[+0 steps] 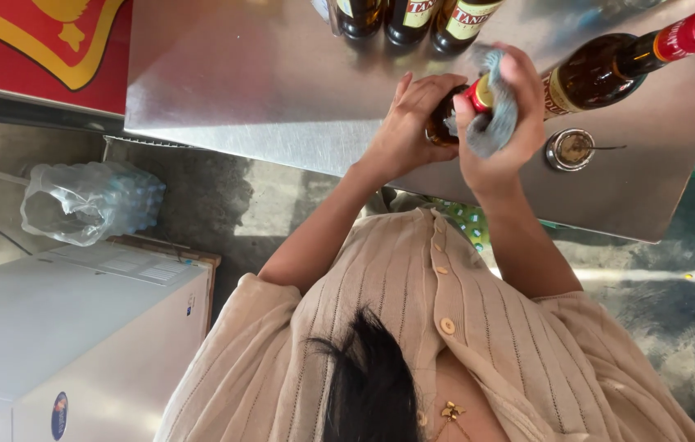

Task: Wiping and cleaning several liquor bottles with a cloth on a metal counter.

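- Gripping a small brown glass bottle with a red and yellow neck band [445, 121], both hands meet over the near edge of the brushed steel table [241, 82].
- I read the left hand [409, 115] as clenched round the bottle's lower body, fingers curled over its far side.
- The right hand [499, 131] is closed on a grey-blue fluffy cloth [494, 123], which is pressed round the bottle's neck; the thumb lies over the top.
- The relation I watch is the bottle's long axis. It runs from the left palm up and rightward into the cloth, so the neck points at the right hand and the base at the left.
- I cannot tell whether a cap is on; the cloth hides the mouth.
- Just beyond the right hand, a larger brown glass bottle with a red neck and gold cap [601, 74] slants away to the right.
- A small round metal lid [570, 149] lies near the right wrist, apart from it.
- Three upright dark bottles [409, 16] stand at the far edge.
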